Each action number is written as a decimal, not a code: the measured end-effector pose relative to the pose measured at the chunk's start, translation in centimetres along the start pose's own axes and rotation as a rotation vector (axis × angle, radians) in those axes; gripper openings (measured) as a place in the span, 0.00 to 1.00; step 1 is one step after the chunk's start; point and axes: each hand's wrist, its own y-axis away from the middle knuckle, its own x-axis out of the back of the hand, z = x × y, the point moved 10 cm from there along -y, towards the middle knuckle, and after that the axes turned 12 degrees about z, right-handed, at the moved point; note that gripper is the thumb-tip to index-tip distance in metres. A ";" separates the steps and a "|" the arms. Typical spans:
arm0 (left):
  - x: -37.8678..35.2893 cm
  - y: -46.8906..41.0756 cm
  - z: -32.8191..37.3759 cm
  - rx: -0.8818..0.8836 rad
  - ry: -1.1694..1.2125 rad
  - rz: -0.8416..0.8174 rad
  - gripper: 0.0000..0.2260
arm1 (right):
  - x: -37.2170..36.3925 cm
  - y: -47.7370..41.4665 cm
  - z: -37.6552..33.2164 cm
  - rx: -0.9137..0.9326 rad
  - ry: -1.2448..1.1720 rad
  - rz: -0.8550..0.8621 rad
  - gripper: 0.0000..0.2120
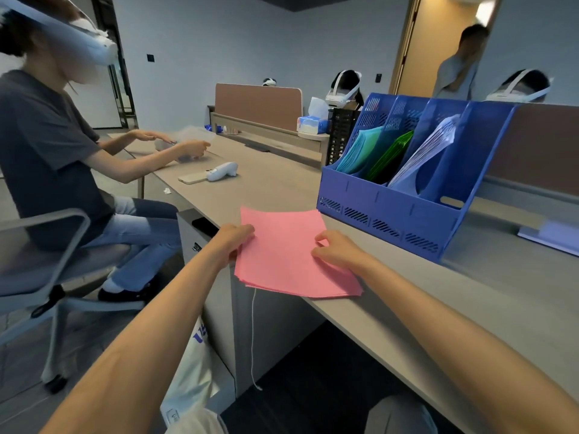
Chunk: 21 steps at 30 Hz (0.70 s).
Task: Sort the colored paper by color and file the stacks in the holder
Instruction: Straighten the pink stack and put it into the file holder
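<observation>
Paper stack (pixel 291 255) on desk (pixel 391 311) edge, just before holder (pixel 407 214), paper bundles in three compartments.

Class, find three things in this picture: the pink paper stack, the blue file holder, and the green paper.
pink paper stack (pixel 282 261), head view, middle of top sheet.
blue file holder (pixel 391 211), head view, front wall.
green paper (pixel 391 158), head view, middle of the visible edge.

left grip (pixel 233 241) fingers under pink stack (pixel 288 255), lavender sheet (pixel 551 238) cut off right

Both forearms are bare to the left hand (pixel 233 238) and right hand (pixel 336 249); grey trousers (pixel 401 415) at five o'clock.
</observation>
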 end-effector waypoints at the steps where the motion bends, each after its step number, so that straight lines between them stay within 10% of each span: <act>1: -0.2 0.1 0.5 0.005 0.026 -0.015 0.16 | -0.1 0.0 0.0 0.007 0.005 0.001 0.23; 9: -2.4 2.5 4.6 -0.287 -0.120 -0.161 0.11 | 0.7 0.4 0.8 -0.026 -0.151 0.047 0.26; 15: -1.2 5.4 9.5 -0.632 0.150 -0.081 0.11 | 3.4 0.6 2.3 -0.311 -0.965 0.128 0.25; 21: -1.3 9.5 14.7 -0.832 0.313 0.053 0.06 | 14.2 1.4 0.1 -0.013 -0.903 0.497 0.10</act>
